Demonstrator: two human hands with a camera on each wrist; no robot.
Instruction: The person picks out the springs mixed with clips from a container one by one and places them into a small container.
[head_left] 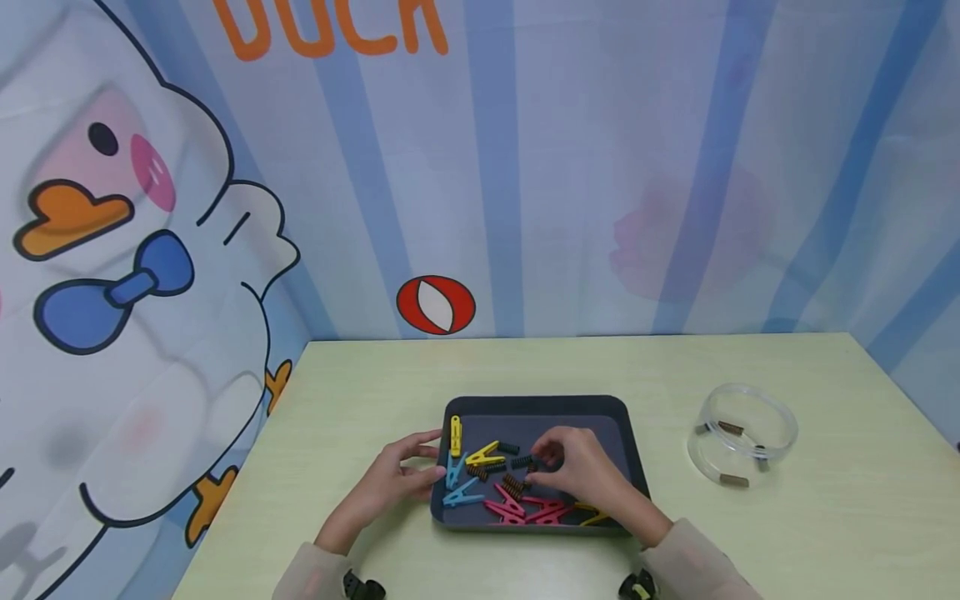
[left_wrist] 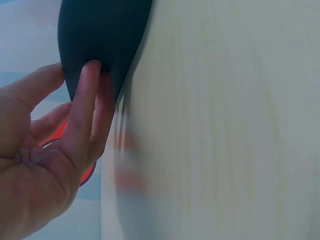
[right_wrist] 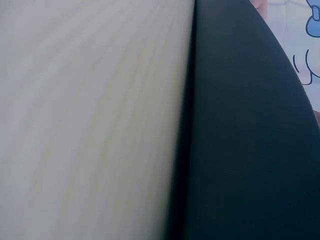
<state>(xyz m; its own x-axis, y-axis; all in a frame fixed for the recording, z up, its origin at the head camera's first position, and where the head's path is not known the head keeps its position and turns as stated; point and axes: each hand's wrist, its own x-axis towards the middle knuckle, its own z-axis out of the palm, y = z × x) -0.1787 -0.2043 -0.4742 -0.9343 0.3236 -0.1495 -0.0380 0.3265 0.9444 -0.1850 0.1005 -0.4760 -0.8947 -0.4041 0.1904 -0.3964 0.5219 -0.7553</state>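
A dark grey tray (head_left: 540, 406) lies on the table, holding yellow, blue and pink clothespins and several small ridged black and brown pieces. My left hand (head_left: 397, 473) grips the tray's left side; in the left wrist view, the fingers of this hand (left_wrist: 65, 125) lie against the dark outer wall. Over the tray's middle, my right hand (head_left: 581, 467) has bent fingers, with thumb and forefinger at a black ridged piece (head_left: 521, 461) and a brown ridged piece (head_left: 514, 487). Whether they pinch one is too small to tell. The right wrist view shows only tray wall (right_wrist: 250, 125) and tabletop.
A clear round container (head_left: 742, 433) stands on the table to the right of the tray, with several small brown and dark pieces in or by it. A printed cloth (head_left: 555, 167) with a duck hangs behind the pale wooden table (head_left: 847, 517).
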